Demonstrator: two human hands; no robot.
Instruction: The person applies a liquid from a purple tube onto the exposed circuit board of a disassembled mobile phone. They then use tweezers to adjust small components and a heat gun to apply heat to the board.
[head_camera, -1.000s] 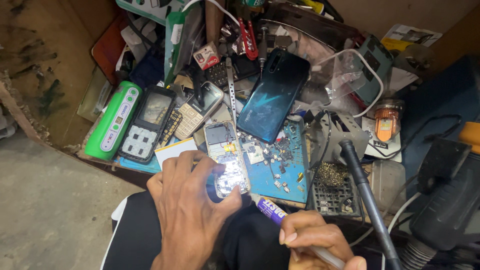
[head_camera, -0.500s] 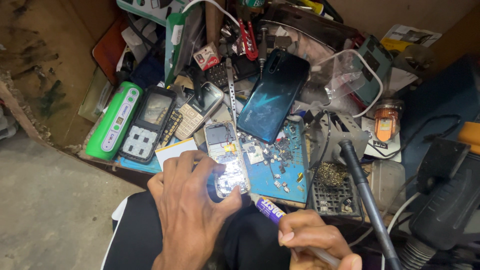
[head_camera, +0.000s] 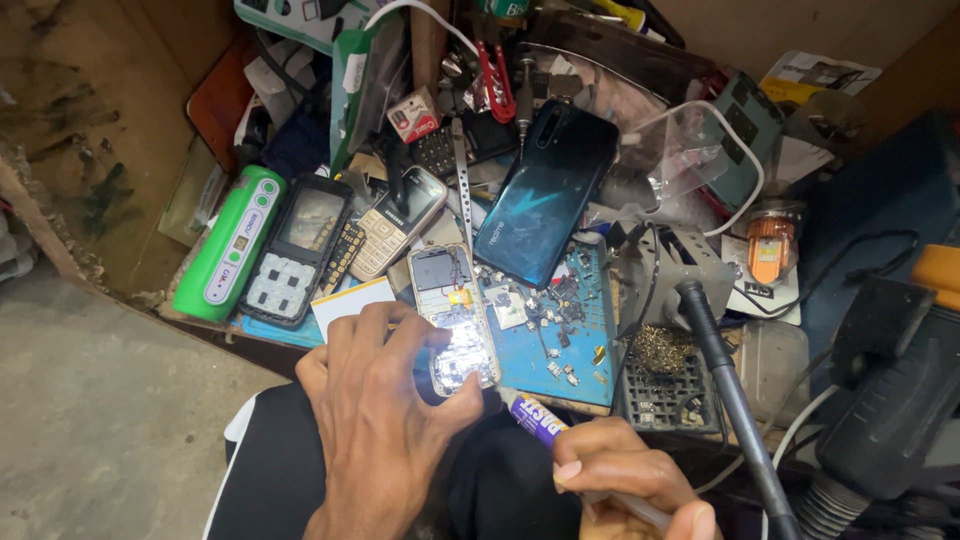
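My left hand grips the lower end of an opened keypad phone board that lies on a blue work mat; its fingers curl round the lit bottom part. My right hand holds a thin syringe-like paste tube with a purple label, its tip close to the board's lower right corner. Small screws and loose parts are scattered on the mat beside the board.
A dark teal smartphone lies behind the mat. A green power bank, a black keypad phone shell and a beige keypad phone lie at left. A soldering iron rests in its stand with brass wool at right.
My right hand with the paste tube has shifted slightly; the left hand keeps its hold on the board.
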